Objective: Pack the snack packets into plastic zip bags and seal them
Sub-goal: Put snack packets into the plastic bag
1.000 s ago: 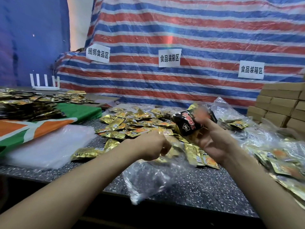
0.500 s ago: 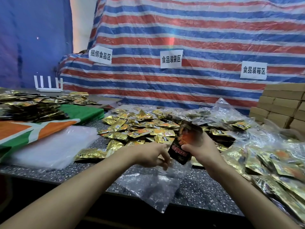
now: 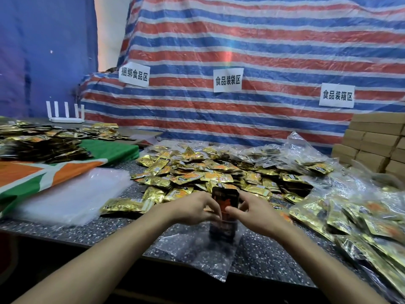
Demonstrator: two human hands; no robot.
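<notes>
Hands meet just in front of the gold packet pile (image 3: 208, 172), seen from the head camera. The left hand (image 3: 192, 208) curls its fingers at the mouth of the clear zip bag (image 3: 203, 249), apparently pinching the rim. The right hand (image 3: 252, 212) pinches the dark packet (image 3: 224, 200), thumb on its face, lower half already inside. Best to hold the mouth wide, slide straight down and keep corners off the zip track. Behind the pile the left sign (image 3: 134, 74) reads 捆绑食品区, the middle sign (image 3: 228, 80) 食品装袋区 and the right sign (image 3: 337, 95) 食品装箱区. The packet print is too blurred to read.
</notes>
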